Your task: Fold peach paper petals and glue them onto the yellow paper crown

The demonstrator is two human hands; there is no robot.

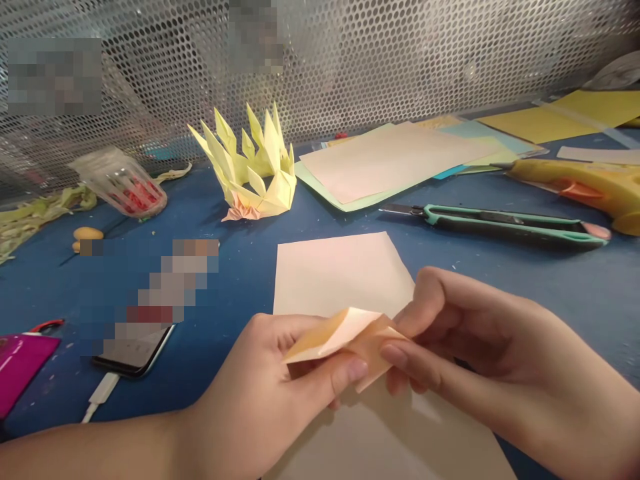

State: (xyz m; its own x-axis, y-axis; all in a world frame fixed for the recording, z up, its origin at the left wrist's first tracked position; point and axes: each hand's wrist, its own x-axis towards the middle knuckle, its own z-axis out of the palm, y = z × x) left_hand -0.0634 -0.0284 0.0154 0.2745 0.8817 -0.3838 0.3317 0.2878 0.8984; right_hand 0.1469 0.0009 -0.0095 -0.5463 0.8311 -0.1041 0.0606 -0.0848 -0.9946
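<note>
Between my two hands is a small folded piece of peach paper [345, 337], with raised flaps and creases. My left hand [285, 373] pinches it from the left, thumb on top and fingers mostly hidden beneath. On the right edge, my right hand [470, 353] grips it between thumb and index finger. Under both hands lies a sheet of pale peach paper [340, 273] on the blue table [230, 280]. Beyond the sheet stands a yellow folded-paper crown [260, 173] with tall points and a pink pleated piece at its front.
A craft knife [515, 223] with its blade out lies at right, near a yellow glue gun [575, 183]. Coloured paper sheets [390, 160] are stacked behind. At left are a tipped clear jar [123, 183] and a phone [135, 347] on a cable. Perforated metal [350, 60] borders the back.
</note>
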